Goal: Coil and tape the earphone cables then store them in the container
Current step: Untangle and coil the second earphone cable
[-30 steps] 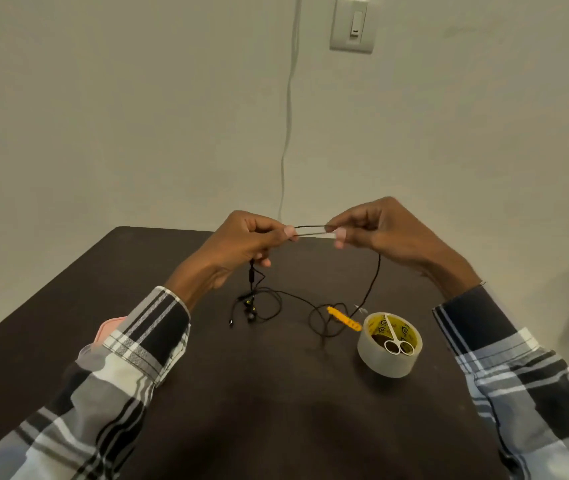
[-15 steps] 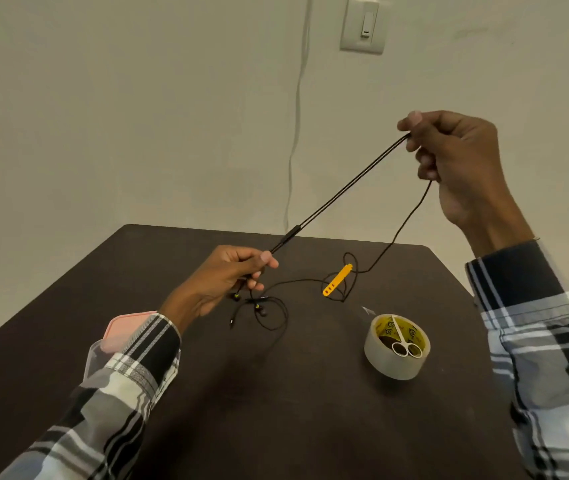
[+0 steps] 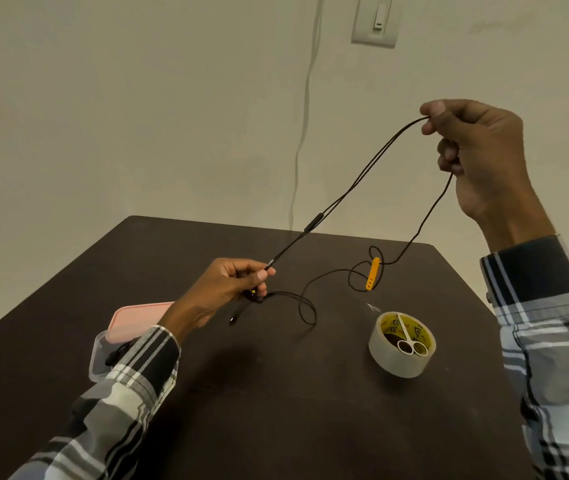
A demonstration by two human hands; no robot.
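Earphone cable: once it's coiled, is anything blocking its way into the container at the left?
Yes. The pink lid sits on the clear container, and the person's left sleeve overlaps its near side. The earphone cable is stretched between the left hand and the right hand.

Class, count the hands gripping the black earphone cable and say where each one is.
2. The left hand pinches the earphone cable low above the table; the right hand holds it raised high.

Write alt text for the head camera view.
Two hands stretch a black earphone cable above a dark table: left hand low, right hand raised. A tape roll holding scissors sits right; a pink-lidded container sits left.
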